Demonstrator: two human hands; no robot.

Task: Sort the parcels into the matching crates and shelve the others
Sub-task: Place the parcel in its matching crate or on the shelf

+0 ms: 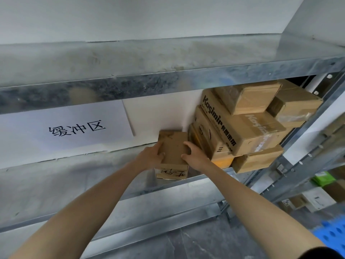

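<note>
Cardboard parcel (pixel 172 146) sits mid-frame on the shelf (pixel 56 184), just left of the stacked boxes (pixel 242 131), with the left hand (pixel 150 156) and right hand (pixel 195 156) clamped on its two long sides. It looks a stiff, fairly light carton, best gripped by those sides. Its long axis runs up the frame toward the wall, scribbled end facing the camera.

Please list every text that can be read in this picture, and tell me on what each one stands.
"缓冲区": white paper sign on the back wall.
"Kasimir": side of the large carton; the Chinese characters after it are too blurred.
Handwriting on the front of the small box: not legible.
Labels on the lower-right boxes: too small.
</note>
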